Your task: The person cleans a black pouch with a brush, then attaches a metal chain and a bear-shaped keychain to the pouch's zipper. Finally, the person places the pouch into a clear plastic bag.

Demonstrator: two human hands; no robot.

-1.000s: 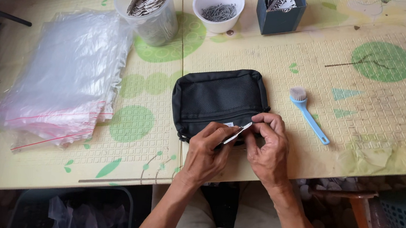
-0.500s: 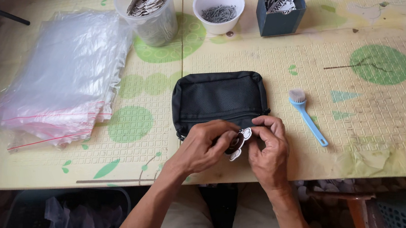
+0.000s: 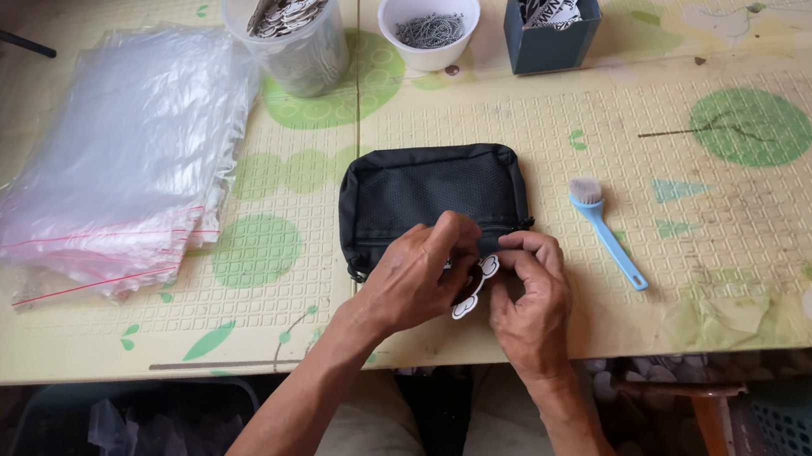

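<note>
Black pouch [image 3: 430,192]: fabric, zipped shape, lying flat on the table [image 3: 725,252] near its front edge, just ahead of both hands.
Charm [image 3: 473,287]: small white flat piece with a dark outline, hanging at the pouch's lower right corner, between the two hands.
Left hand [image 3: 418,278]: rests on the pouch's front edge, fingers curled together and pinched at the charm's upper end; what exactly sits under the fingertips is hidden.
Right hand [image 3: 531,297]: just beside the left, fingers bent and closed on the charm's top by the pouch's corner; thumb and forefinger meet there.
Brush [image 3: 607,231]: light blue, pale bristles, lying on the table just right of the pouch, handle pointing toward the front edge, apart from both hands.
Bags [image 3: 127,154]: a stack of clear plastic bags with red seal strips, at the left of the table, well apart from the pouch.
Tub [image 3: 292,25]: clear round container holding many flat pieces like the charm, behind the pouch to the left, next to the bags.
Bowl [image 3: 430,21]: white, with a heap of small metal parts inside, just right of the tub.
Box [image 3: 551,22]: dark blue, square, open top, printed cards standing in it, right of the bowl.
Table: covered with a yellow embossed sheet with green spots and leaves.
</note>
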